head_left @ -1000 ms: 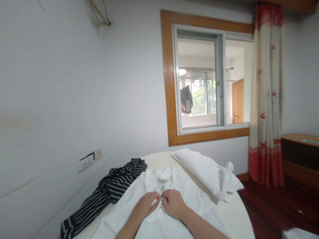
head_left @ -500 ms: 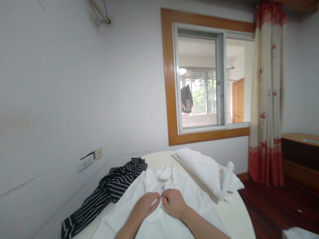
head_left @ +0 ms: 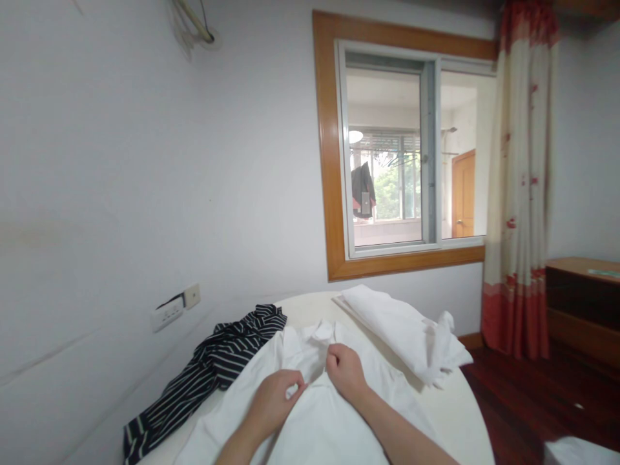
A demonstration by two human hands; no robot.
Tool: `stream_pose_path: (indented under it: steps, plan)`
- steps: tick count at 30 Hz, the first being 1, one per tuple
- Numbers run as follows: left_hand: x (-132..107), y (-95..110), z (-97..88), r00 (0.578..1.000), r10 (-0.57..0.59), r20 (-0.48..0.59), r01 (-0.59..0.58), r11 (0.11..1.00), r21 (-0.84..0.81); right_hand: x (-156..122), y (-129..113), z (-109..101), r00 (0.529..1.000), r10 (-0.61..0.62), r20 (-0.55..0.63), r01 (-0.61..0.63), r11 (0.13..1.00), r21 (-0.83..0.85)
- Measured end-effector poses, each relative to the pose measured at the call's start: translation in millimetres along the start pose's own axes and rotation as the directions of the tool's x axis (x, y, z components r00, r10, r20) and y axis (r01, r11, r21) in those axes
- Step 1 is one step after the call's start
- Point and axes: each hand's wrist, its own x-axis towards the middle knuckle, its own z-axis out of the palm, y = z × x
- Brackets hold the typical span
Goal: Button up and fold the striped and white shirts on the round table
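A white collared shirt (head_left: 314, 433) lies spread over the near part of the round table, its collar (head_left: 322, 332) at the far end. My left hand (head_left: 277, 397) pinches the shirt's front with thumb and fingertips, left of the middle. Higher and to the right, my right hand (head_left: 346, 371) is closed on the other front edge, near the collar. Between the hands the cloth is drawn taut and the front gapes a little. Any buttons there are too small to make out.
A black-and-white striped garment (head_left: 227, 352) lies crumpled on the left side of the table (head_left: 460, 413). Folded white cloth (head_left: 397, 329) rests at the back right. Beyond are a wall socket (head_left: 168, 314), a wood-framed window (head_left: 335, 194) and a curtain (head_left: 518, 194).
My hands, close together before, have moved apart. The right one went up and to the right, the left slightly to the left, and the shirt front has parted between them.
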Motion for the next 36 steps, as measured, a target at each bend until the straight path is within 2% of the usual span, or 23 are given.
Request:
stream_pose_path:
  steps: [3, 5, 7, 10, 14, 18, 21, 22, 24, 25, 27, 28, 29, 31, 34, 36]
  plan:
    - [6.7, 16.6, -9.5, 0.991, 0.098, 0.092, -0.099, 0.995, 0.004, 11.3, -4.2, -9.3, 0.995, -0.059, -0.083, 0.062, 0.998, 0.025]
    - [12.9, 26.1, -19.7, 0.983, 0.123, 0.136, -0.119, 0.992, -0.038, 21.7, -7.9, -19.4, 0.986, -0.109, -0.128, 0.115, 0.993, 0.039]
    - [19.1, 33.7, -30.9, 0.982, 0.131, 0.134, -0.112, 0.983, -0.145, 34.5, -11.6, -32.5, 0.978, -0.14, -0.155, 0.149, 0.988, 0.05]
    - [24.0, 44.9, -44.2, 0.984, 0.164, 0.076, -0.131, 0.936, -0.326, 55.7, -15.8, -52.6, 0.975, -0.151, -0.163, 0.158, 0.987, 0.033]
    - [15.0, 71.7, -50.4, 0.99, 0.142, -0.016, -0.138, 0.915, -0.379, 77.5, -16.8, -63.9, 0.99, -0.095, -0.106, 0.093, 0.995, -0.023]
    - [-6.6, 105.0, -52.9, 0.988, 0.154, -0.027, -0.156, 0.954, -0.255, 83.2, -9.6, -56.5, 0.998, 0.031, 0.05, -0.028, 0.998, -0.059]
    - [-18.6, 110.3, -58.5, 0.989, 0.146, 0.0, -0.146, 0.989, 0.003, 73.9, -3.6, -54.0, 0.991, 0.058, 0.12, -0.052, 0.997, -0.052]
    - [-20.8, 106.8, -61.2, 0.991, 0.133, 0.01, -0.133, 0.987, 0.092, 67.9, -3.3, -55.5, 0.989, 0.02, 0.144, -0.015, 0.999, -0.034]
    - [-22.3, 94.5, -67.3, 0.995, 0.103, 0.016, -0.104, 0.968, 0.229, 51.5, -6.9, -61.7, 0.968, -0.157, 0.198, 0.15, 0.987, 0.05]
    - [-22.1, 87.2, -70.5, 0.996, 0.087, 0.011, -0.086, 0.957, 0.277, 41.5, -10.7, -65.6, 0.934, -0.278, 0.224, 0.257, 0.959, 0.117]
    - [-20.8, 74.4, -76.1, 0.999, 0.051, -0.016, -0.043, 0.934, 0.356, 19.4, -20.6, -73.2, 0.826, -0.491, 0.279, 0.426, 0.866, 0.263]
    - [-20.2, 69.8, -78.3, 0.999, 0.037, -0.03, -0.022, 0.921, 0.389, 8.2, -25.6, -76.2, 0.78, -0.547, 0.304, 0.459, 0.831, 0.315]
    - [-20.0, 66.8, -79.8, 0.999, 0.022, -0.043, -0.002, 0.908, 0.419, -2.6, -29.7, -78.6, 0.758, -0.569, 0.318, 0.468, 0.814, 0.343]
    - [-21.2, 64.8, -81.0, 0.999, -0.003, -0.052, 0.026, 0.893, 0.449, -21.4, -34.1, -82.0, 0.771, -0.556, 0.31, 0.465, 0.824, 0.323]
    - [-27.4, 64.1, -78.6, 0.999, -0.034, -0.04, 0.048, 0.897, 0.44, -41.2, -28.5, -88.6, 0.822, -0.533, 0.201, 0.491, 0.842, 0.224]
    - [-33.8, 58.4, -75.7, 0.997, -0.062, -0.035, 0.071, 0.893, 0.445, -50.9, -17.3, -97.7, 0.819, -0.559, 0.129, 0.533, 0.824, 0.19]
